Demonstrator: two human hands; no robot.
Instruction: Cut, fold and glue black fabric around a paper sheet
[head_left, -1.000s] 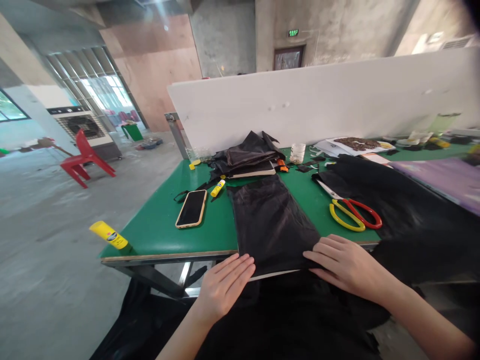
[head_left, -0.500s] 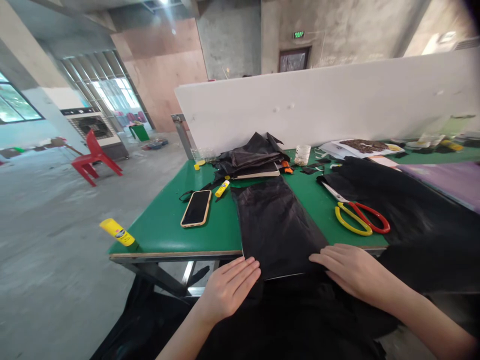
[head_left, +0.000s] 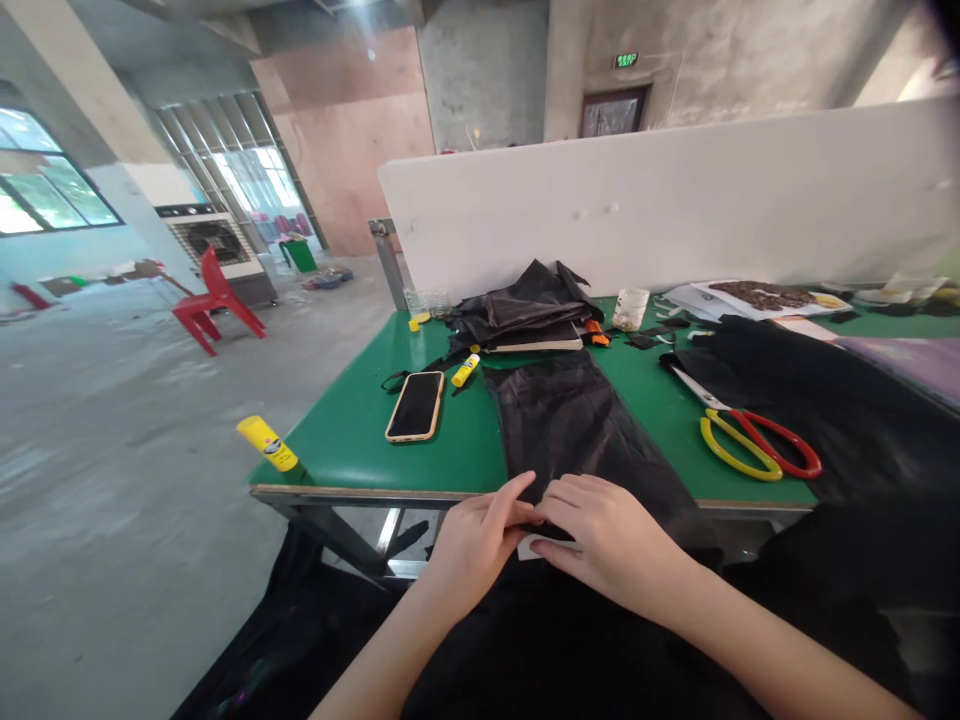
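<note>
A thin, creased black sheet (head_left: pixel 577 420) runs from the table over its near edge toward me. My left hand (head_left: pixel 476 545) pinches the near end of this sheet, its index finger raised. Close against it, my right hand (head_left: pixel 604 530) has its fingers closed on the same end. Between the hands a strip of white (head_left: pixel 541 547) shows at the sheet's edge; whether it is the underside or a separate layer I cannot tell. The fingertips partly hide the grip. Right of the sheet lie scissors (head_left: pixel 750 435) with one yellow and one red handle.
On the green table (head_left: pixel 360 420) lie a phone (head_left: pixel 415 406), a small glue stick (head_left: pixel 466 371) and a pile of black sheets (head_left: pixel 525 305). A larger yellow glue stick (head_left: pixel 268 443) stands at the left corner. More black material (head_left: pixel 780 400) covers the right side. A white panel (head_left: pixel 660 210) stands behind.
My right hand has moved left from the sheet's right edge to beside my left hand. Both hands now grip the near edge, where white shows. The view has swung slightly left.
</note>
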